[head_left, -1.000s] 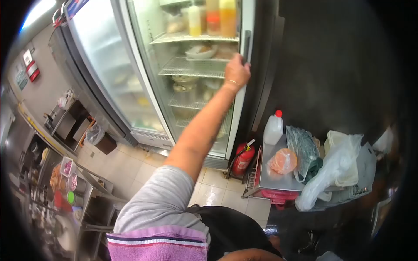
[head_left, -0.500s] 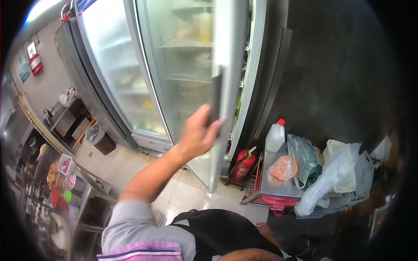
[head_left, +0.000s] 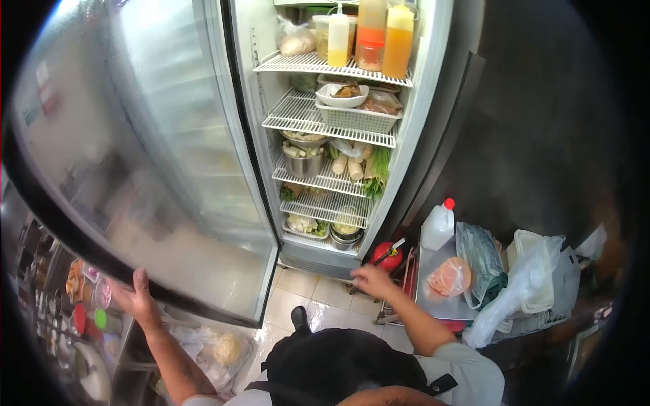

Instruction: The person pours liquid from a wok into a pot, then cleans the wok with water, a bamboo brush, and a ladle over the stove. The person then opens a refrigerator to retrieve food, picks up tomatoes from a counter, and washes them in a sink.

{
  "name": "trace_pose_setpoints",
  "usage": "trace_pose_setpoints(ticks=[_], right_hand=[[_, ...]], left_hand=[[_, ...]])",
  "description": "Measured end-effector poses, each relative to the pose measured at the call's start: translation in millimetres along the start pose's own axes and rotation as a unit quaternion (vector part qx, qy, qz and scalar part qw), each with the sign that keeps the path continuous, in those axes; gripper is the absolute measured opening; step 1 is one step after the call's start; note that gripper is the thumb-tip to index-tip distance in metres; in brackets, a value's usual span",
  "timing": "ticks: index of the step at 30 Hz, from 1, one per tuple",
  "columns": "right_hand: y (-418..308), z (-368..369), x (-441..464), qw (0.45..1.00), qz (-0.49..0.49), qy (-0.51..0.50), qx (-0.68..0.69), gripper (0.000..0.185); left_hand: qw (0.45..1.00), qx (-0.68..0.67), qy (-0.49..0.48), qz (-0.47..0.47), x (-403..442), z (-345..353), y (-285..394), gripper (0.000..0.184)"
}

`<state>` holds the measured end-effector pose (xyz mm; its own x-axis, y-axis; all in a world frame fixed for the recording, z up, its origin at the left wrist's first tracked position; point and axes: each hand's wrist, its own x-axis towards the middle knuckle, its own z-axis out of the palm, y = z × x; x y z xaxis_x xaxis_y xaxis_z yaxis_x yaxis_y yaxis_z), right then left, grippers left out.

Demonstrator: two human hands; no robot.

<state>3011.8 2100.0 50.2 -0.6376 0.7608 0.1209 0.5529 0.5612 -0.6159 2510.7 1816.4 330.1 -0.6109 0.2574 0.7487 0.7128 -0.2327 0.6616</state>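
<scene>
The glass fridge door (head_left: pixel 162 169) stands wide open on the left. My left hand (head_left: pixel 137 298) is at its dark outer edge, thumb up and apart from the fingers; the fingertips are partly hidden. In front of the fridge's lower right corner hangs my right hand (head_left: pixel 372 279), its fingers loosely bent with nothing visible in them. Inside, the top shelf (head_left: pixel 291 64) bears squeeze bottles, one with orange sauce (head_left: pixel 398 44). Below it are a white basket (head_left: pixel 359 118) with a bowl (head_left: pixel 342 96), a metal pot (head_left: pixel 303 162), leafy greens (head_left: pixel 379 172) and a tray of cut vegetables (head_left: pixel 306 225).
A red fire extinguisher (head_left: pixel 384 256) stands right of the fridge. Beside it, a metal table (head_left: pixel 433 304) holds a white jug (head_left: pixel 438 227), a bag of orange-pink food (head_left: pixel 449 276) and plastic bags (head_left: pixel 518 284). Behind my left hand is a counter with lidded containers (head_left: pixel 101 318).
The fridge door has swung open to the left, showing the shelves. My left hand has gone from its handle to its outer edge. My right hand has risen toward the fridge.
</scene>
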Motion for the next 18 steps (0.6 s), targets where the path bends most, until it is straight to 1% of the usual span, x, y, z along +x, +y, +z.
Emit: trace_pose_setpoints(ticks=[1, 2, 3, 4, 5, 7, 8, 9, 10, 11, 12, 13, 14, 15, 16, 17, 18], right_hand=[[-6, -20, 39, 0.997, -0.041, 0.044, -0.038, 0.033], [-32, -56, 77, 0.991, -0.073, 0.112, -0.016, 0.036], [-66, -99, 112, 0.989, -0.033, 0.132, -0.052, 0.037], [-86, -132, 147, 0.967, -0.09, 0.213, -0.107, 0.039], [-101, -165, 184, 0.945, -0.118, 0.277, -0.127, 0.04], [-144, -225, 240, 0.895, -0.164, 0.385, -0.155, 0.044], [-162, -248, 263, 0.872, -0.169, 0.419, -0.189, 0.045], [-172, -264, 283, 0.846, -0.173, 0.452, -0.223, 0.045], [-172, -275, 303, 0.846, -0.167, 0.452, -0.23, 0.045], [-172, -284, 319, 0.849, -0.142, 0.438, -0.259, 0.039], [-170, -291, 331, 0.851, -0.117, 0.423, -0.288, 0.034], [-165, -295, 340, 0.85, -0.113, 0.422, -0.295, 0.034], [-154, -298, 348, 0.855, -0.119, 0.397, -0.313, 0.026], [-145, -299, 352, 0.86, -0.124, 0.37, -0.329, 0.017], [-140, -299, 353, 0.86, -0.121, 0.368, -0.331, 0.017], [-134, -297, 353, 0.839, -0.159, 0.4, -0.332, 0.012], [-130, -296, 351, 0.816, -0.198, 0.43, -0.332, 0.01]], left_hand=[[0.997, 0.063, 0.033, 0.004, 11, -1, -7, 0.066], [1.0, 0.011, 0.017, -0.01, 23, -9, -24, 0.056], [0.998, -0.014, 0.034, -0.059, 30, -19, -44, 0.045], [0.998, -0.02, 0.053, -0.039, 39, -20, -51, 0.043], [0.997, -0.025, 0.072, -0.021, 46, -20, -59, 0.04], [0.997, -0.013, 0.06, -0.047, 52, -55, -123, 0.059], [0.985, 0.139, 0.031, 0.095, 52, -61, -141, 0.058], [0.989, -0.038, 0.097, -0.106, 62, -41, -101, 0.056], [0.987, -0.044, 0.108, -0.112, 63, -55, -129, 0.057], [0.985, -0.049, 0.119, -0.119, 62, -70, -156, 0.058], [0.983, -0.039, 0.117, -0.134, 68, -66, -152, 0.06], [0.982, -0.03, 0.115, -0.149, 72, -61, -139, 0.062], [0.979, -0.036, 0.128, -0.152, 77, -50, -128, 0.068], [0.974, -0.063, 0.161, -0.15, 79, -49, -136, 0.071], [0.965, -0.047, 0.198, -0.164, 82, -45, -138, 0.072], [0.956, -0.03, 0.234, -0.176, 85, -40, -137, 0.074], [0.956, -0.029, 0.232, -0.179, 89, -40, -138, 0.074]])
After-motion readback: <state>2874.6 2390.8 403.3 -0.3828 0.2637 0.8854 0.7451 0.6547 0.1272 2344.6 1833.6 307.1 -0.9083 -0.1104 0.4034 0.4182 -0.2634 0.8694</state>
